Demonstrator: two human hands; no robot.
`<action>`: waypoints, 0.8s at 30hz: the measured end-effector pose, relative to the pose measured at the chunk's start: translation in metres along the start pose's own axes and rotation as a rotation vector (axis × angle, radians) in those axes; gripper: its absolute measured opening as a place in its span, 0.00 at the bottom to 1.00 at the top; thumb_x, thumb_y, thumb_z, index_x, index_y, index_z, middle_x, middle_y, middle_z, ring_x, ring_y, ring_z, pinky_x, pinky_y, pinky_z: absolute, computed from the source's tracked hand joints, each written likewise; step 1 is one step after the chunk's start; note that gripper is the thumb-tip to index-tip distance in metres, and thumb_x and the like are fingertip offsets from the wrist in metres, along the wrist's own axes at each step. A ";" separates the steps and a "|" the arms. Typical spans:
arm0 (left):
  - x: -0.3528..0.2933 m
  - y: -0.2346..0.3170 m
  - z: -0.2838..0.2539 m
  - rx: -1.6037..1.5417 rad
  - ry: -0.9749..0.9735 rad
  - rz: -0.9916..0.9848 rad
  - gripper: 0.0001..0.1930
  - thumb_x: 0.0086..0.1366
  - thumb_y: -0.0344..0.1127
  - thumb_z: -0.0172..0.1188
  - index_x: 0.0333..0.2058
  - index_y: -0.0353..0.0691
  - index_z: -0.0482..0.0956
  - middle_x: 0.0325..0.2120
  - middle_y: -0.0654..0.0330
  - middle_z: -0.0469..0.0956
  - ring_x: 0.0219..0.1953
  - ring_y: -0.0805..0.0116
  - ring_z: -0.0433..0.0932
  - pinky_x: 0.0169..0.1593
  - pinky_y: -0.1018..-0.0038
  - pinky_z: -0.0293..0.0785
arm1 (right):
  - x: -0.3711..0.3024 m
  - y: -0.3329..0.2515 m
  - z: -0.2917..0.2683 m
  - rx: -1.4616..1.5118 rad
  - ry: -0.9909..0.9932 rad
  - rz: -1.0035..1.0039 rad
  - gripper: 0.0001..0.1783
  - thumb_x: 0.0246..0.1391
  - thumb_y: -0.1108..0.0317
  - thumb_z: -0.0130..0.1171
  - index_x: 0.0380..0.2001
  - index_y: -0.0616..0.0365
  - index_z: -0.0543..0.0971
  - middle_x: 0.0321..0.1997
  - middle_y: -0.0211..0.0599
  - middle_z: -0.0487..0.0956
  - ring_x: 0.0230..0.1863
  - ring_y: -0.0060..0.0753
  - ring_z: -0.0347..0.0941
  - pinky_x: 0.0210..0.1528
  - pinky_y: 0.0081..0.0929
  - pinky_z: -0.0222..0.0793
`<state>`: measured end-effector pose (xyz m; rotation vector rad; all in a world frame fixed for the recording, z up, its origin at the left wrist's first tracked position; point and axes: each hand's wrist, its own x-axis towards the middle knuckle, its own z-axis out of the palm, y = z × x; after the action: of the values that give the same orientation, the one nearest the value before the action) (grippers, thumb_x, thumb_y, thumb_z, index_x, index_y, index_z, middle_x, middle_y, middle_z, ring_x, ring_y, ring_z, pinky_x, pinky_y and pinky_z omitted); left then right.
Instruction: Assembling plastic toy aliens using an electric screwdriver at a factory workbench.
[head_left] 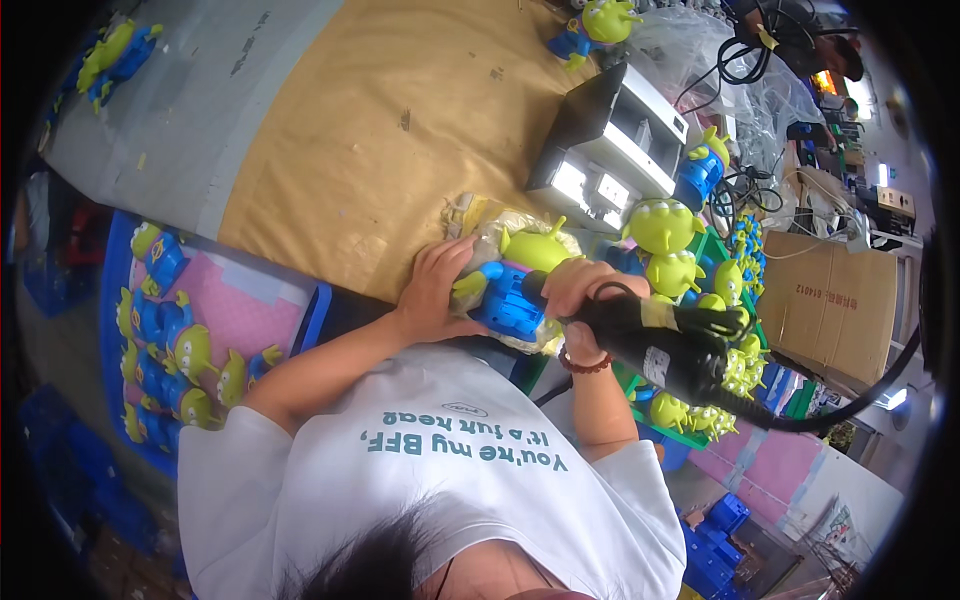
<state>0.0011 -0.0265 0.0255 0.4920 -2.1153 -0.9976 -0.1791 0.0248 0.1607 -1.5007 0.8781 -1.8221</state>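
Note:
A toy figure with a light-green head and blue body point(508, 308) lies at the table's near edge on a pad wrapped in clear plastic point(487, 243). My left hand point(435, 292) is curled round its left side and steadies it. My right hand point(580, 290) is wrapped round the front of a black corded electric screwdriver point(655, 345). The tool's tip end points at the blue body; whether it touches is hidden by my fingers. A beaded bracelet point(585, 364) circles my right wrist.
On the left, a blue tray point(318, 318) holds several similar figures. More green-headed figures point(665, 228) fill a green crate on the right, beside a black-and-white box-shaped device point(640, 130). A cardboard box point(830, 305) stands farther right. Brown sheeting point(400, 120) covers the table; the tool's cable point(840, 415) loops right.

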 end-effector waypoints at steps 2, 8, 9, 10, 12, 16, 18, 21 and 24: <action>-0.002 -0.002 0.005 0.011 0.005 0.039 0.55 0.39 0.55 0.75 0.61 0.37 0.54 0.62 0.45 0.58 0.61 0.45 0.59 0.63 0.53 0.53 | 0.002 -0.002 -0.001 -0.044 -0.027 0.017 0.22 0.50 0.65 0.67 0.43 0.54 0.66 0.25 0.34 0.71 0.23 0.31 0.69 0.29 0.32 0.68; -0.003 0.001 0.009 0.099 0.011 0.038 0.53 0.37 0.55 0.76 0.60 0.40 0.58 0.61 0.48 0.59 0.62 0.46 0.59 0.64 0.53 0.53 | 0.005 -0.019 0.001 0.010 0.068 0.157 0.23 0.45 0.79 0.60 0.46 0.62 0.65 0.29 0.37 0.72 0.30 0.33 0.71 0.35 0.32 0.70; -0.004 0.001 0.010 0.101 0.014 0.038 0.53 0.37 0.55 0.76 0.60 0.40 0.58 0.61 0.48 0.59 0.62 0.47 0.59 0.64 0.54 0.53 | 0.007 -0.027 0.002 -0.001 0.109 0.197 0.26 0.45 0.78 0.61 0.48 0.61 0.64 0.29 0.36 0.72 0.30 0.33 0.71 0.35 0.32 0.69; -0.006 0.000 0.010 0.101 0.018 0.032 0.53 0.37 0.55 0.76 0.60 0.41 0.59 0.61 0.48 0.59 0.62 0.47 0.59 0.64 0.54 0.52 | 0.015 -0.040 0.007 -0.028 0.205 0.226 0.28 0.45 0.74 0.65 0.50 0.59 0.65 0.28 0.35 0.72 0.28 0.33 0.70 0.34 0.33 0.68; -0.008 0.001 0.011 0.104 0.019 0.018 0.53 0.36 0.55 0.76 0.60 0.41 0.59 0.61 0.48 0.59 0.62 0.48 0.59 0.64 0.54 0.52 | 0.029 -0.064 0.006 -0.056 0.342 0.220 0.29 0.46 0.70 0.66 0.50 0.58 0.65 0.27 0.35 0.72 0.27 0.32 0.70 0.34 0.33 0.68; -0.006 0.003 0.011 0.112 -0.009 -0.006 0.53 0.35 0.53 0.77 0.59 0.40 0.60 0.60 0.48 0.60 0.62 0.48 0.58 0.65 0.54 0.52 | 0.055 -0.093 -0.041 -0.055 0.426 -0.027 0.21 0.48 0.72 0.59 0.45 0.65 0.67 0.29 0.38 0.72 0.29 0.32 0.70 0.36 0.35 0.70; -0.005 0.002 0.012 0.118 -0.018 0.000 0.53 0.34 0.53 0.78 0.58 0.40 0.61 0.60 0.48 0.60 0.62 0.47 0.59 0.64 0.54 0.52 | 0.058 -0.081 -0.074 0.022 0.481 0.009 0.16 0.51 0.73 0.59 0.42 0.63 0.69 0.30 0.38 0.72 0.30 0.31 0.70 0.35 0.35 0.70; -0.005 0.002 0.012 0.122 -0.001 0.030 0.52 0.35 0.52 0.78 0.58 0.40 0.61 0.60 0.47 0.61 0.61 0.46 0.60 0.63 0.53 0.53 | 0.075 -0.052 -0.092 -0.002 0.597 -0.038 0.15 0.51 0.76 0.60 0.42 0.63 0.68 0.26 0.39 0.74 0.25 0.31 0.72 0.30 0.32 0.72; -0.006 -0.001 0.016 0.109 0.051 0.077 0.52 0.36 0.52 0.77 0.58 0.40 0.60 0.59 0.46 0.61 0.60 0.45 0.61 0.62 0.53 0.55 | 0.092 -0.031 -0.094 -0.152 0.524 -0.027 0.12 0.52 0.75 0.60 0.38 0.63 0.69 0.22 0.39 0.74 0.22 0.32 0.73 0.29 0.32 0.73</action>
<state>-0.0071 -0.0159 0.0150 0.4801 -2.1337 -0.8215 -0.2888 -0.0199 0.2264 -1.1315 1.2669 -2.2574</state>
